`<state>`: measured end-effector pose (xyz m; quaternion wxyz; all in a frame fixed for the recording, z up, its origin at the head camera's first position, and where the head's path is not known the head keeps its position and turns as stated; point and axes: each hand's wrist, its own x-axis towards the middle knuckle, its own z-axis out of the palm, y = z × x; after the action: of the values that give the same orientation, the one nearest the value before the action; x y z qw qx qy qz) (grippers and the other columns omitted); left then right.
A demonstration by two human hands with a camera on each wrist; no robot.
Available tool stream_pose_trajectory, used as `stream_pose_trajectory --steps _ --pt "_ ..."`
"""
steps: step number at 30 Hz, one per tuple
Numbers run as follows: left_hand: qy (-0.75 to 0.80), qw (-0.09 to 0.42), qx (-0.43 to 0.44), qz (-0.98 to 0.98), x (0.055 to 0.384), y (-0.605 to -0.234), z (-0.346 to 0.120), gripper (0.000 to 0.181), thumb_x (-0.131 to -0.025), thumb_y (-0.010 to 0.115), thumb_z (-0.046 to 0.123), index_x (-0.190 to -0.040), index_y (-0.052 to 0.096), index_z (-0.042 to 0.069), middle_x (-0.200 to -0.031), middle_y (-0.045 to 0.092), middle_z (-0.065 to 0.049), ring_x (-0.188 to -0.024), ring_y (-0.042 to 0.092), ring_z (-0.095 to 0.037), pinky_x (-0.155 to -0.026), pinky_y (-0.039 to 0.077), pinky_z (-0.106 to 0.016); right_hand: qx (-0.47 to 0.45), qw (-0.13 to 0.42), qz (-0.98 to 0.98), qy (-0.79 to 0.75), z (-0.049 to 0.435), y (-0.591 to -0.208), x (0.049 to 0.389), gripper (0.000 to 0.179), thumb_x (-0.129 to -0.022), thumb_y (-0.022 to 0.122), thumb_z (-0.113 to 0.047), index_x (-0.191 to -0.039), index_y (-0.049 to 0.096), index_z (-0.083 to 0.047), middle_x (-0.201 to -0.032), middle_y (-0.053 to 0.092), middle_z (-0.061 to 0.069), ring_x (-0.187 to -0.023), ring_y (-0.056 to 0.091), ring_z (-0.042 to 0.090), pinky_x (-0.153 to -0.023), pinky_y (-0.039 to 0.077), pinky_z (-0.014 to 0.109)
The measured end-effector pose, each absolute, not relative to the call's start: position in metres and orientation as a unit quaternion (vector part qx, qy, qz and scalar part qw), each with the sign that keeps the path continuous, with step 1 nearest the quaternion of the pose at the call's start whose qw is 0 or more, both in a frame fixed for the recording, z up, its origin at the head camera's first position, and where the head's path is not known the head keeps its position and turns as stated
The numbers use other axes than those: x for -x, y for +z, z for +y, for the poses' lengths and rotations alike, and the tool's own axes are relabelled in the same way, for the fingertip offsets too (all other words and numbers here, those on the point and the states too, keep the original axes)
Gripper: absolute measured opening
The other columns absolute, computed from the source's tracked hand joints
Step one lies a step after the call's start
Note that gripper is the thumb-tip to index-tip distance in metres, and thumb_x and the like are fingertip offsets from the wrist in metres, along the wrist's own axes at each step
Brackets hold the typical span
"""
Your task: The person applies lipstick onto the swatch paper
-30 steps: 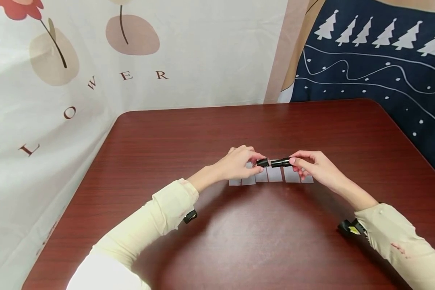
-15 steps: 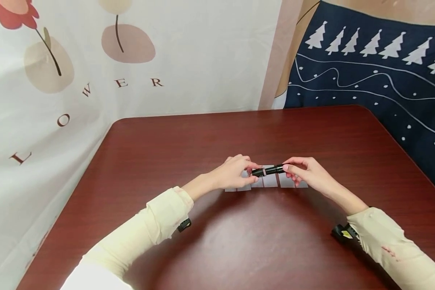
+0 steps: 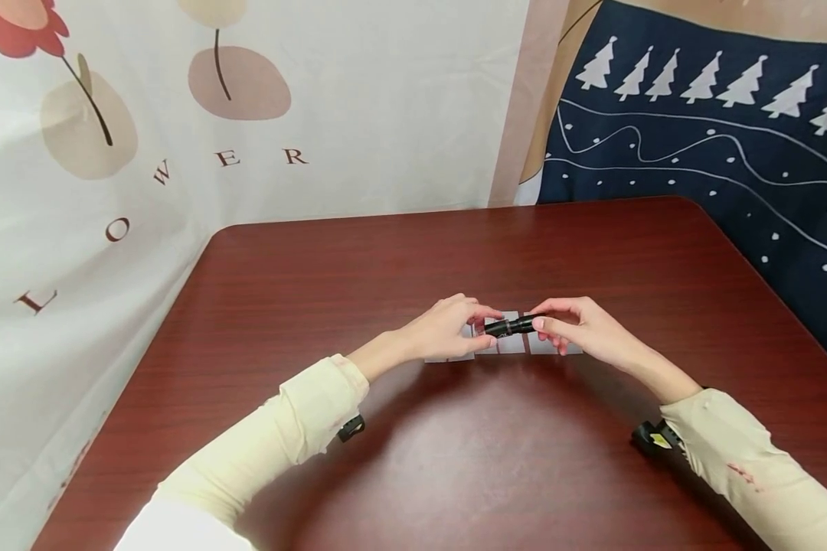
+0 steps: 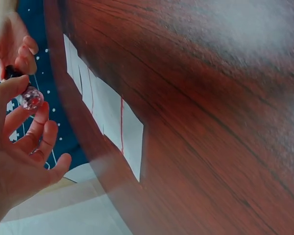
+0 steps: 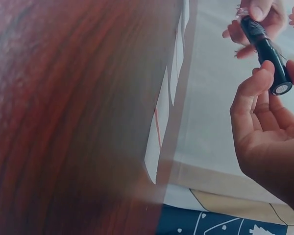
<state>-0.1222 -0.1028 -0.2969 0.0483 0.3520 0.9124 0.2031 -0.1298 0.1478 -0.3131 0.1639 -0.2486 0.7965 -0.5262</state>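
A slim black tube [image 3: 512,327] spans the space between both hands over a row of white paper pieces [image 3: 512,345]. My left hand [image 3: 444,329] pinches its left part between thumb and fingers. At that end, the left wrist view shows a clear, faceted ball [image 4: 31,99] with a pinkish tint. The other end is pinched by my right hand [image 3: 584,325]; a round white label [image 5: 282,89] covers its flat tip in the right wrist view. The tube's two black sections [image 5: 264,51] meet in line, tilted slightly up toward the right.
Flat on the dark red wooden table [image 3: 427,474] lie the paper pieces, marked with reddish lines. Behind the table hangs a white flower-print cloth [image 3: 400,99], and a navy tree-print cloth [image 3: 703,145] hangs at the right.
One second ago the tube's two black sections stood apart, with a pinkish gap between them. They have come together into one line, and the gap has closed.
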Motion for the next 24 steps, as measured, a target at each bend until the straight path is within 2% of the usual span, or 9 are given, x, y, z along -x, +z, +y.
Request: stream_pose_trajectory --steps 3,8,11,18,24 --pt "0.235 0.026 -0.349 0.907 0.121 -0.298 -0.101 0.041 -0.085 0.067 0.029 -0.121 0.061 0.010 -0.083 0.060 0.009 -0.085 0.051 -0.017 -0.071 0.036 -0.024 0.260 0.167 0.795 -0.522 0.147 -0.313 0.130 0.025 -0.092 0.059 -0.016 -0.111 0.061 0.000 -0.076 0.055 0.024 -0.059 0.053 0.022 -0.056 0.048 0.035" --pt "0.283 -0.034 -0.337 0.897 0.117 -0.302 -0.100 0.026 -0.081 0.072 0.025 -0.100 0.066 0.010 -0.081 0.062 0.007 -0.081 0.056 -0.017 -0.069 0.038 -0.022 0.267 0.164 0.796 -0.518 0.147 -0.317 0.130 0.023 -0.092 0.060 -0.017 -0.108 0.062 0.000 -0.071 0.056 0.016 -0.058 0.053 0.022 -0.054 0.047 0.036" --pt "0.306 -0.059 -0.345 0.885 0.116 -0.304 -0.101 0.019 -0.080 0.073 0.021 -0.093 0.068 0.009 -0.079 0.061 0.005 -0.078 0.058 -0.014 -0.068 0.040 -0.020 0.271 0.163 0.796 -0.515 0.147 -0.320 0.130 0.023 -0.092 0.060 -0.017 -0.106 0.062 0.000 -0.069 0.056 0.013 -0.057 0.053 0.022 -0.053 0.046 0.036" --pt "0.324 -0.073 -0.357 0.873 0.117 -0.307 -0.099 0.017 -0.080 0.073 0.016 -0.093 0.068 0.007 -0.079 0.062 0.005 -0.072 0.057 -0.006 -0.066 0.041 -0.016 0.277 0.161 0.803 -0.503 0.148 -0.320 0.132 0.023 -0.092 0.060 -0.019 -0.106 0.063 -0.002 -0.065 0.056 0.008 -0.056 0.053 0.022 -0.051 0.046 0.036" --pt "0.320 -0.084 -0.355 0.874 0.115 -0.307 -0.096 0.018 -0.081 0.072 0.016 -0.095 0.069 0.005 -0.080 0.061 0.004 -0.072 0.058 -0.011 -0.065 0.041 -0.017 0.279 0.160 0.804 -0.500 0.150 -0.320 0.132 0.022 -0.092 0.060 -0.019 -0.105 0.064 -0.002 -0.065 0.055 0.010 -0.056 0.053 0.022 -0.050 0.044 0.036"
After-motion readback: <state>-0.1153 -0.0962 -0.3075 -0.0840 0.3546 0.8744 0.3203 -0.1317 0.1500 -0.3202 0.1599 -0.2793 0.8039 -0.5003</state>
